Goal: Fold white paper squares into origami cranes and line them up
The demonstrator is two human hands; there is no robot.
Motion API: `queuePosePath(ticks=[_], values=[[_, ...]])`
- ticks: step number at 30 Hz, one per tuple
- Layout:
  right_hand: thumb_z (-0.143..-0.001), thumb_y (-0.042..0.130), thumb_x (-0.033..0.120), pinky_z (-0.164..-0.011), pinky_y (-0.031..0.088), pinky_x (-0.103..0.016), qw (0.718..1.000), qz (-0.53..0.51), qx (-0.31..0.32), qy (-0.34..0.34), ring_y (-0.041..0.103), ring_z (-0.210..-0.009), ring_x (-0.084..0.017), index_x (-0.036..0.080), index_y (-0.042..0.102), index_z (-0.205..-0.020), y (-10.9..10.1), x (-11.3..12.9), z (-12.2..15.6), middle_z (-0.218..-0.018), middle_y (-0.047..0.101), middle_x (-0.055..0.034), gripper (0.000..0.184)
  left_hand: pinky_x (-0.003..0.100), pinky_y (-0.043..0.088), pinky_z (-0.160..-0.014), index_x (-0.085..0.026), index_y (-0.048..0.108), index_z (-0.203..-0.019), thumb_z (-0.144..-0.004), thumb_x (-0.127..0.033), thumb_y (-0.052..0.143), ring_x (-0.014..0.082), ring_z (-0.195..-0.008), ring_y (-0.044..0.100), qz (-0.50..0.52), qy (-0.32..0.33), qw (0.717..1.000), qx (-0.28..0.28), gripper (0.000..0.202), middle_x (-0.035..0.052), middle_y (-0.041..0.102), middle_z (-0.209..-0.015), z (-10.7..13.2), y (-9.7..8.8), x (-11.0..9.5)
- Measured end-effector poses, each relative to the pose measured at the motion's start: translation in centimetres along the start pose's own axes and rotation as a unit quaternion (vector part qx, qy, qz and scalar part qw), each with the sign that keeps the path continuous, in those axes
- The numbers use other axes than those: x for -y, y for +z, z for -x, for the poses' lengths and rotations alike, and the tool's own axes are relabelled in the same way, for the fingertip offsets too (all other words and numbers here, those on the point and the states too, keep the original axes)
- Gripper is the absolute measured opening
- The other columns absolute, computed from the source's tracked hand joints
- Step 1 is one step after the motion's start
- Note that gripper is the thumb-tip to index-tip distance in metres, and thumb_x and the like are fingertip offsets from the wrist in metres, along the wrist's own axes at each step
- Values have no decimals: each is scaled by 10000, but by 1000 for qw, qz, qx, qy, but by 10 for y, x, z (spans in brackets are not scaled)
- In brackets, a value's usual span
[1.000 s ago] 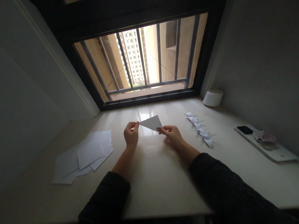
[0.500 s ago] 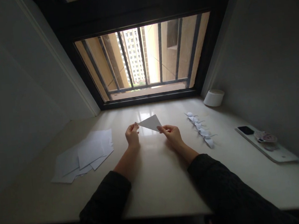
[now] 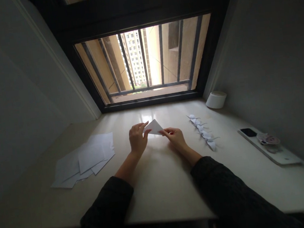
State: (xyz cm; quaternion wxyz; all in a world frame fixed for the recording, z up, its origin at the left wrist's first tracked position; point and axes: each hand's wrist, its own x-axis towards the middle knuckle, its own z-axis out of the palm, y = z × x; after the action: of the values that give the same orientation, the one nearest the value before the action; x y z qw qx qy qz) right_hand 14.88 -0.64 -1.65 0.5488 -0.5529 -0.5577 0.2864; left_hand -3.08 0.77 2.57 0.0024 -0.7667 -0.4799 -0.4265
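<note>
Between my two hands is a small folded sheet of white paper, its top corner pointing toward the window. My left hand grips the paper's left side, thumb in front and fingers behind the edge. The right corner is pinched by the thumb and fingers of my right hand. Both hands are just above the pale countertop. Part of the paper's left side is hidden by my left fingers.
Loose white sheets lie in an overlapping pile on the left. A row of several small folded paper figures is to the right. Farther right lies a phone with a round grip; a white cylinder stands near the window.
My left hand has moved right and turned over the paper's left side. The long pointed triangle now shows as a shorter, more compact shape. My right hand stays nearly in place.
</note>
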Motion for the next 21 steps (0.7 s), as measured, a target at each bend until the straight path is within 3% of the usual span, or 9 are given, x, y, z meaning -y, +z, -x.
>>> queuePosePath(ticks=[6, 9, 15, 21], values=[[-717, 643, 507, -548, 390, -268, 1000, 4, 15, -21, 586, -588, -164, 215, 751, -798, 0, -4, -2, -716, 720, -39, 322, 354, 365, -884, -252, 620, -1141, -845, -388, 550, 223, -966, 560, -14, -12, 1000, -8, 333, 59, 666, -1000, -1, 2, 7], [-722, 641, 497, -541, 386, -269, 999, 6, 21, -26, 570, -576, -156, 222, 749, -825, 0, -5, -1, -693, 704, -31, 312, 340, 387, -845, -257, 675, -1027, -831, -371, 577, 211, -905, 579, 8, -29, 999, -12, 248, 45, 680, -923, -3, 3, 10], [-693, 686, 424, -558, 412, -261, 997, -55, 23, -41, 547, -572, -138, 233, 620, -1135, 0, 0, 0, -644, 630, 11, 487, 314, 410, -812, -241, 700, -829, -798, -375, 611, 192, -858, 605, 109, -78, 991, -5, 163, 27, 696, -874, -2, 6, 15], [-716, 660, 416, -608, 458, -269, 962, -201, 183, -12, 573, -600, -131, 241, 564, -1144, 1, 6, 1, -706, 632, 17, 472, 308, 402, -803, -204, 676, -770, -787, -369, 594, 183, -807, 608, 223, -161, 961, 22, 185, 26, 689, -804, -4, 14, 24]])
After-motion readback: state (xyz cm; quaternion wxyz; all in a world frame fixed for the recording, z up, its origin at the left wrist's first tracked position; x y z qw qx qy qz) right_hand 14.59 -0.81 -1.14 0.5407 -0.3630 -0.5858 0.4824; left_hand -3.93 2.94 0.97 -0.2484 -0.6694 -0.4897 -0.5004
